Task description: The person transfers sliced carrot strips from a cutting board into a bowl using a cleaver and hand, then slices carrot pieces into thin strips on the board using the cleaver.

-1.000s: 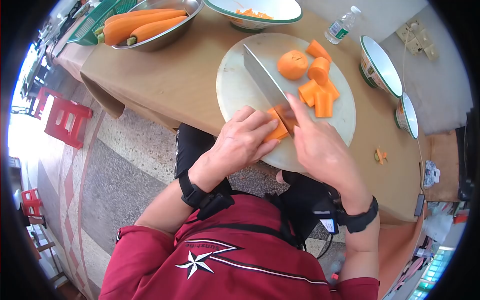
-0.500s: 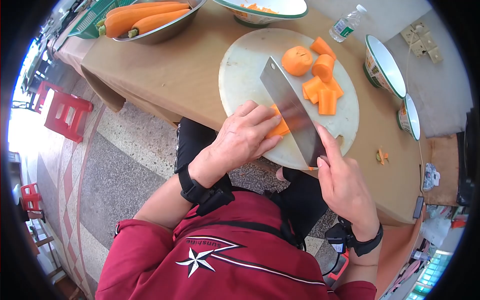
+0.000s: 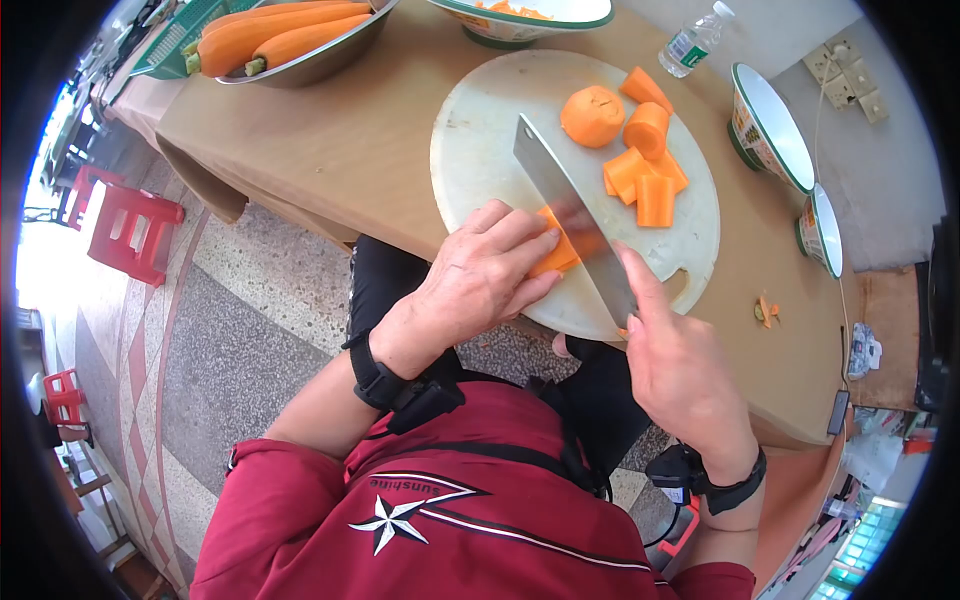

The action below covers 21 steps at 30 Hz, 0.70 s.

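Observation:
A round white cutting board (image 3: 480,120) lies on the table. On it my left hand (image 3: 490,262) is closed over a carrot piece (image 3: 562,257), fingertips pressing it to the board; the hand hides part of it. My right hand (image 3: 682,375) grips a cleaver (image 3: 568,200), its handle hidden inside the fist. The broad blade stands against the right side of the carrot piece, close to my left fingertips. Farther right on the board are several cut carrot chunks (image 3: 655,200) and a thick rounded carrot end (image 3: 593,116).
Whole carrots (image 3: 300,42) fill a metal bowl (image 3: 345,55) at the far left, beside a green basket (image 3: 185,45). An enamel bowl (image 3: 520,30) with orange shreds stands behind the board. At right are a plastic bottle (image 3: 695,42), two tilted bowls (image 3: 775,130) and carrot scraps (image 3: 767,311).
The cleaver has moved slightly left and its blade now looks narrower, turned more edge-on. My right hand has shifted a little with it. My left hand stays on the carrot piece.

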{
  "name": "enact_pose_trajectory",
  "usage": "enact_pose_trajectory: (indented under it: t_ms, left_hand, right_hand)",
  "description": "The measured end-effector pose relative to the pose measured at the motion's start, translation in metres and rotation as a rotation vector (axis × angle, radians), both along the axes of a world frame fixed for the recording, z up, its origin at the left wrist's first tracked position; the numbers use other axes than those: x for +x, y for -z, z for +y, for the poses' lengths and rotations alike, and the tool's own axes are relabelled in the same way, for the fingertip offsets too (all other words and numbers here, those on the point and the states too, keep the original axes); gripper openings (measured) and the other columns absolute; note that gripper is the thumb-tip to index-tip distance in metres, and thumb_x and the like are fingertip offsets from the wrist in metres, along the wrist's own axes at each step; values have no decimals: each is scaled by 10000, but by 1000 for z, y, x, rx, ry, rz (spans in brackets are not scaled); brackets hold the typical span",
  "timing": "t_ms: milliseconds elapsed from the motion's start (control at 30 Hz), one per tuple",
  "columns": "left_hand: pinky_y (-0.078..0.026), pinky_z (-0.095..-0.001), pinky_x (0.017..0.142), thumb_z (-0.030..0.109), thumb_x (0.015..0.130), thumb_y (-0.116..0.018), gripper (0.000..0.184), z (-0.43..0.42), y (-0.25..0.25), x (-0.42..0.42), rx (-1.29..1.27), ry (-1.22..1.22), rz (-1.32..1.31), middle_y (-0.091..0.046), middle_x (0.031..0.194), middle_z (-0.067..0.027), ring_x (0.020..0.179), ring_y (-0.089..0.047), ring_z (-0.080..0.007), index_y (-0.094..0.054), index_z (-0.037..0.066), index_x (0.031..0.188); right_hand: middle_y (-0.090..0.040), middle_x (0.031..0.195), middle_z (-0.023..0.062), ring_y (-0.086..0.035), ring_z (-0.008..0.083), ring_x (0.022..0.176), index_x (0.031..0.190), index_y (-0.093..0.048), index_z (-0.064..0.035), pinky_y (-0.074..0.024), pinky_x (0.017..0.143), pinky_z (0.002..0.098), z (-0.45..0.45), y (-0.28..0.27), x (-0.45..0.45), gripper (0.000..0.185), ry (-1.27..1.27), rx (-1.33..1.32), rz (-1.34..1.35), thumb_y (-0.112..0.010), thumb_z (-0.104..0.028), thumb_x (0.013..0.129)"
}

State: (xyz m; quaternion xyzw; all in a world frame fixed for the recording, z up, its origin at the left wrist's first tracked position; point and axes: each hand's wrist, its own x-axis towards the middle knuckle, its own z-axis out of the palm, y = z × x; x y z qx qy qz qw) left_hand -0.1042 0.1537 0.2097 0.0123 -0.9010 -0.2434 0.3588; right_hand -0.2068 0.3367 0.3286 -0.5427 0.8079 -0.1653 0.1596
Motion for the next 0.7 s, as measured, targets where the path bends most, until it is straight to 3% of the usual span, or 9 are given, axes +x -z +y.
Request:
enact_pose_trajectory:
  t_ms: [433,533,633,700]
  left_hand:
    - [-492,-365,781,159,733,-754,355,-1,0,0,-8,24,-5,-598,999,-80,834,-542,-270,-664,18,1046]
    - [-494,-366,791,158,733,-753,354,0,3,0,-4,9,30,-604,1002,-85,849,-549,-273,-665,15,1045]
    - [-521,-366,746,116,717,-781,370,-1,3,-1,7,9,51,-635,1024,-105,834,-579,-274,-681,6,1055]
    - [-521,-364,746,116,716,-782,372,-1,2,0,14,11,44,-634,1024,-106,836,-579,-273,-680,5,1056]
  right_hand:
    - [-622,770,260,-601,452,701,1431,-341,-63,-450,665,543,-80,24,-18,533,-48,-23,58,-455,-55,911]
    - [-635,739,259,-623,441,707,1431,-347,-20,-475,663,523,-80,27,-24,603,-64,-47,99,-502,-55,849]
    - [-627,740,269,-613,456,703,1433,-344,-32,-460,676,537,-64,21,-31,564,-22,-135,-39,-475,-62,885]
    - [-591,743,272,-618,430,700,1428,-366,-52,-452,640,472,-49,13,-28,515,61,-193,-105,-456,-62,921]
